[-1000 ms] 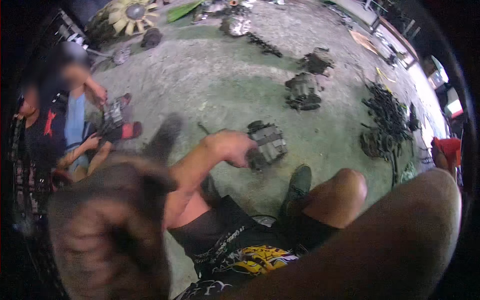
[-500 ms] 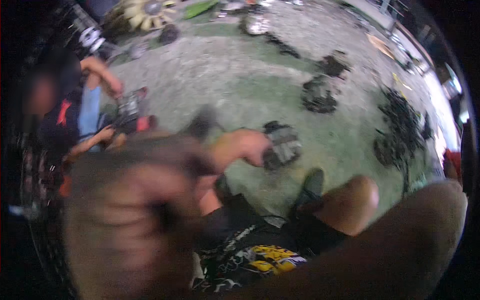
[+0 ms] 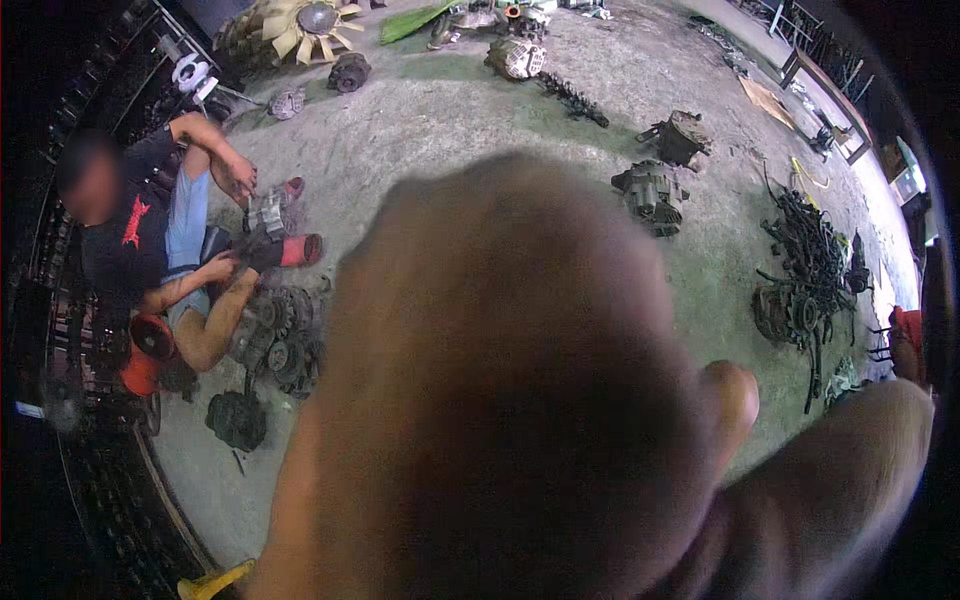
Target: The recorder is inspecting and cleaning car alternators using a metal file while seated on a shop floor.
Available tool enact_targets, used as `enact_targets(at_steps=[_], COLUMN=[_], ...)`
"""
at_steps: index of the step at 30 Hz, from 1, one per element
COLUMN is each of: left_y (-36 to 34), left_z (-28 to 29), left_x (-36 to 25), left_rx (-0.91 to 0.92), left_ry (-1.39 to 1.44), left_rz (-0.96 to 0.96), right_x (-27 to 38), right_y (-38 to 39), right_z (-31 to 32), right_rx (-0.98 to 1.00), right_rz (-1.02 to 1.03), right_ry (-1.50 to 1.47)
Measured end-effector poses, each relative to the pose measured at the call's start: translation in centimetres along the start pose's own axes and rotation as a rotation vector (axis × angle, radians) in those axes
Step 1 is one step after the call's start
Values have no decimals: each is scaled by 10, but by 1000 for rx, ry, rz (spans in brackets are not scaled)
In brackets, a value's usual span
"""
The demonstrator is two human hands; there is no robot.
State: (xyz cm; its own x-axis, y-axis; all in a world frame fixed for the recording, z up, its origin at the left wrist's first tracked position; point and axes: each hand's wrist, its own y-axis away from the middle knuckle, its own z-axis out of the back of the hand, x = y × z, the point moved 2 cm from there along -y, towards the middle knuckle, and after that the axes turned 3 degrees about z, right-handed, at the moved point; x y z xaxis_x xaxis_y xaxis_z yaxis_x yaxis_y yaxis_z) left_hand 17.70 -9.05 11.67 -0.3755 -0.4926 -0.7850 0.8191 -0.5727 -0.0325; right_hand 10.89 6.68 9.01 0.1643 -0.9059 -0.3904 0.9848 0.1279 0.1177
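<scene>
A large blurred hand, my right hand [image 3: 520, 300], fills the middle of the view close to the lens. Its fingers are smeared, so I cannot make out whether they hold anything. The bent limb [image 3: 840, 470] at the lower right, also close and out of focus, seems to be the same arm. My left hand is hidden, as is the dark, ribbed round motor part it touched earlier. A strip of brighter skin [image 3: 285, 520] shows along the big hand's left edge. Part of a bent knee [image 3: 735, 400] shows beside it.
A seated co-worker [image 3: 140, 220] at the left handles a metal alternator [image 3: 268, 212]. Greasy engine parts [image 3: 280, 340] lie nearby. Another alternator [image 3: 652, 195] and a tangled wiring harness [image 3: 815, 270] lie on the concrete floor to the right. A cream fan [image 3: 315, 25] stands far back.
My right hand has moved from the lower left to the middle, covering the view. My left hand, earlier on the dark motor part, is now out of sight behind it.
</scene>
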Motion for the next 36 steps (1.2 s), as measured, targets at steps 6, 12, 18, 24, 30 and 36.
enact_targets(at_steps=[6,12,18,24,30,36], left_y=[-99,-107,-133,-183,-192,-194], left_z=[-115,-122,-130,-176,-276,-306], left_x=[232,240,275,356,364,398], left_rx=[977,953,1064,934,302,94], left_ry=[-759,-745,-724,-900,-436,-334], left_rz=[-74,-115,4,188,141,251], right_x=[-18,-105,-100,0,27,67], right_y=[-10,20,85,95,102,72], right_z=[-13,-109,-302,-425,-460,-438], right_rx=[8,205,92,185,202,172], right_rz=[5,-142,-303,-415,-676,-755], right_ry=[-21,-137,-1095,-1427,-1631,-1711])
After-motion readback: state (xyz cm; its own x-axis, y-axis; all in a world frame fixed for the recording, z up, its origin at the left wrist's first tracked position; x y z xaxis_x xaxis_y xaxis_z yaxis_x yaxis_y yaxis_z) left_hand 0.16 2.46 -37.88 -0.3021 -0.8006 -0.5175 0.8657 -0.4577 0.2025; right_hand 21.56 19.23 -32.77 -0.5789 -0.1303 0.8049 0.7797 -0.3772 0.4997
